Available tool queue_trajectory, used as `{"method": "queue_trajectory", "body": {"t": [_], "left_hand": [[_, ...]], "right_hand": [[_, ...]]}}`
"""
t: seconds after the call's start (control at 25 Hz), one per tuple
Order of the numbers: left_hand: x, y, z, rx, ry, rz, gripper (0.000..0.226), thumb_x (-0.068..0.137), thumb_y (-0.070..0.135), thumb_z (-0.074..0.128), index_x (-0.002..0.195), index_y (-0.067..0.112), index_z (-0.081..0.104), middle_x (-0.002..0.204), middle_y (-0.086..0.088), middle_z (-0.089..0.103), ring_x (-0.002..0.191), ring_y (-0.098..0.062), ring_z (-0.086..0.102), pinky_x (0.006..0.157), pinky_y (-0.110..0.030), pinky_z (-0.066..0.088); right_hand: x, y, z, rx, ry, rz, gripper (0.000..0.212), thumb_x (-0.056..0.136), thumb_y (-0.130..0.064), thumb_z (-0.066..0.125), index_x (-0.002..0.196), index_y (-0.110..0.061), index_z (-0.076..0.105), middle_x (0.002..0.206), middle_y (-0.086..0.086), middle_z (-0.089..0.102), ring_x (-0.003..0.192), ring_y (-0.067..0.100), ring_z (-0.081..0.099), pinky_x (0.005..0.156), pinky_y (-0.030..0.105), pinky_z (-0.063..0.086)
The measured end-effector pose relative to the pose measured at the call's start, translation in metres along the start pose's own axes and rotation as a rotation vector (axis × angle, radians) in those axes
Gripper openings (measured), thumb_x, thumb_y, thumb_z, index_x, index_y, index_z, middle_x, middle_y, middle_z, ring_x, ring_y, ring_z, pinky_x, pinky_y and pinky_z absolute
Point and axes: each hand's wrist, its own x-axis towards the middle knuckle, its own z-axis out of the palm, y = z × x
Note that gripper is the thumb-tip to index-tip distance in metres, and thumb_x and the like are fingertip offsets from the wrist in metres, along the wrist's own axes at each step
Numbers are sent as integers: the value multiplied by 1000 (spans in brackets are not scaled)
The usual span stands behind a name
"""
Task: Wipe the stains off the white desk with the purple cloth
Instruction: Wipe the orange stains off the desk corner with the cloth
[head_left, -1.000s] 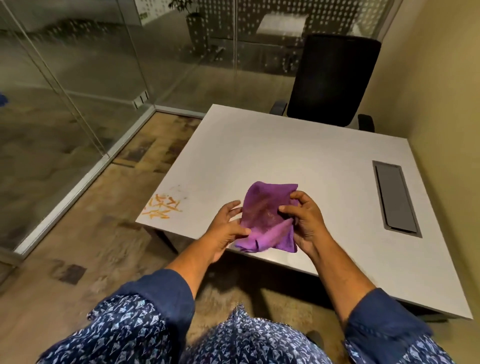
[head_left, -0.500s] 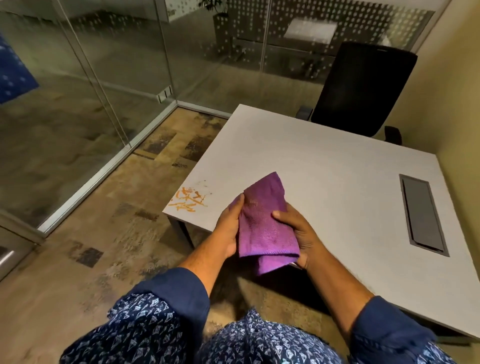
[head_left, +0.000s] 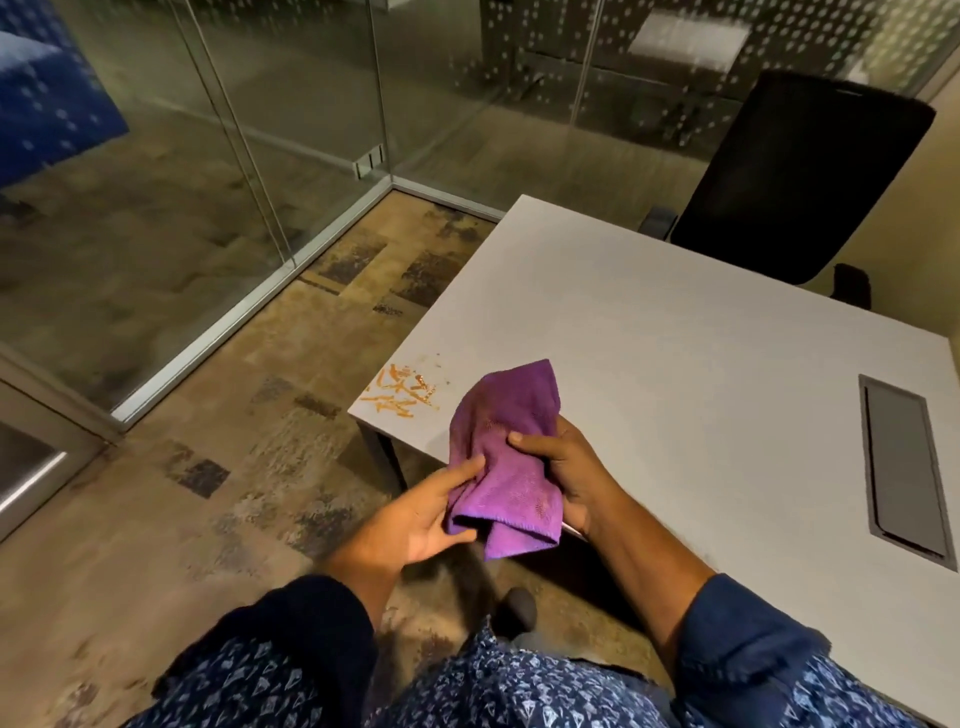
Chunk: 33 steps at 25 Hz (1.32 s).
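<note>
Head view, looking down: both bare hands hold a folded purple microfibre cloth (head_left: 506, 457) in the air above the near left corner of a white rectangular desk surface (head_left: 675, 374). The right hand (head_left: 566, 475) is clamped on the cloth's right side, thumb pressed across the front of the fabric and fingers wrapped behind it. The left hand (head_left: 415, 514) pinches the cloth's lower left edge, thumb on top and fingers curled beneath. The cloth stands roughly upright, its top corner pointing away from the person and its loose folded end hanging past the surface's near edge. Just left of the cloth, on the surface's corner, lies a patch of orange scribbled stains (head_left: 400, 395), apart from the fabric. Farther right, a grey rectangular cable hatch (head_left: 901, 473) is set into the surface. A black office chair (head_left: 795, 176) stands at the far side. Glass partition walls (head_left: 234, 156) enclose patterned brown carpet (head_left: 218, 467) on the left. Dark blue patterned sleeves (head_left: 737, 639) fill the bottom.
</note>
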Motion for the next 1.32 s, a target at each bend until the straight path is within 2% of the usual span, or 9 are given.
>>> {"method": "queue_trajectory", "body": {"t": [0.08, 0.2, 0.48, 0.68, 0.76, 0.96, 1.08, 1.24, 1.32], "left_hand": [[12, 1, -9, -18, -25, 41, 53, 71, 19, 96, 121, 12, 79, 119, -16, 78, 105, -27, 73, 86, -40, 59], [26, 32, -5, -26, 33, 104, 55, 76, -4, 84, 129, 6, 71, 117, -21, 78, 103, -33, 79, 82, -46, 66], [68, 106, -7, 111, 216, 185, 72, 71, 4, 88, 139, 13, 67, 126, -19, 77, 115, -41, 74, 96, -51, 61], [82, 118, -33, 88, 125, 153, 81, 67, -9, 83, 143, 13, 63, 136, -20, 72, 128, -39, 67, 101, -46, 60], [89, 126, -46, 145, 214, 160, 82, 66, -15, 83, 142, 11, 63, 132, -19, 74, 122, -36, 71, 92, -39, 63], [114, 161, -101, 335, 430, 158, 59, 86, -21, 66, 136, 9, 61, 121, -12, 73, 92, -20, 72, 73, -28, 62], [120, 189, -148, 534, 440, 204, 46, 90, -19, 65, 130, 3, 60, 125, -19, 67, 105, -28, 67, 77, -27, 59], [121, 239, -203, 835, 347, 286, 44, 92, -12, 69, 129, 10, 63, 129, -12, 65, 119, -27, 62, 96, -38, 52], [123, 262, -217, 964, 317, 350, 39, 92, -5, 70, 120, 23, 66, 126, -5, 68, 121, -24, 65, 96, -36, 53]], "right_hand": [[17, -6, -6, -9, -52, 25, 53, 78, 10, 72, 130, 0, 65, 122, 25, 69, 114, 41, 67, 104, 55, 53], [42, -16, -14, 89, -189, 81, 48, 87, 12, 61, 133, 0, 64, 126, 25, 67, 119, 42, 62, 112, 59, 46], [109, -30, -9, -99, -133, 257, 54, 85, -4, 81, 135, -9, 64, 134, 23, 68, 122, 41, 68, 110, 57, 52], [148, -37, -15, 26, -101, 169, 58, 82, 13, 72, 137, -2, 61, 140, 31, 60, 133, 49, 57, 116, 64, 41], [158, -32, -14, 80, -80, 138, 66, 80, 21, 65, 140, -3, 58, 140, 30, 61, 135, 49, 56, 117, 65, 39], [182, -4, 10, 148, 163, 79, 67, 70, 24, 50, 130, -3, 62, 121, 20, 65, 117, 40, 63, 102, 53, 54], [191, 20, 35, 234, 393, 39, 61, 66, 24, 41, 118, 1, 62, 107, 16, 64, 102, 35, 62, 77, 40, 61], [187, 60, 69, 218, 696, 21, 33, 58, 12, 44, 85, -3, 56, 80, 13, 53, 62, 31, 52, 50, 30, 44], [181, 75, 86, 282, 815, -23, 27, 62, 15, 39, 67, -11, 46, 64, 5, 45, 58, 22, 45, 50, 27, 37]]}}
